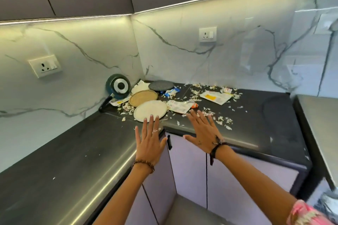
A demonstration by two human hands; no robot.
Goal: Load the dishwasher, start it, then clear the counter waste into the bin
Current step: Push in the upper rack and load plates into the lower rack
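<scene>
Leaning against the corner wall stood one dark pan [118,86], then three round plates [150,111] clustered on the black counter [256,124] amid torn wrappers [215,97] and pale scraps. Both hands, left [150,142] and right [204,132], hovered flat, fingers spread wide, holding nothing.

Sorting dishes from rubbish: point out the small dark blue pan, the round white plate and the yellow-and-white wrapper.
small dark blue pan [118,86], head view, upturned base.
round white plate [149,110], head view, centre.
yellow-and-white wrapper [215,97], head view, middle.
</scene>
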